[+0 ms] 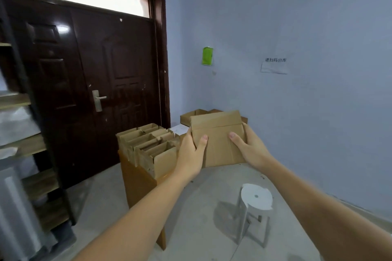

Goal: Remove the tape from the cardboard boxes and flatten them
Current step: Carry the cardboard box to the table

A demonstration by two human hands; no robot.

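Now I grip the flattened box (pixel 218 137) with left hand (pixel 191 152) and right hand (pixel 250 146), pressing creases fully before stacking at ten o'clock.

Two hands hold a flat box (pixel 218 140) up in the air. The left hand (pixel 191 152) grips its left edge and the right hand (pixel 248 146) grips its right edge, thumbs on the front. More boxes (pixel 148 146) stand packed together nearby. A white stool (pixel 255 197) stands on the floor.
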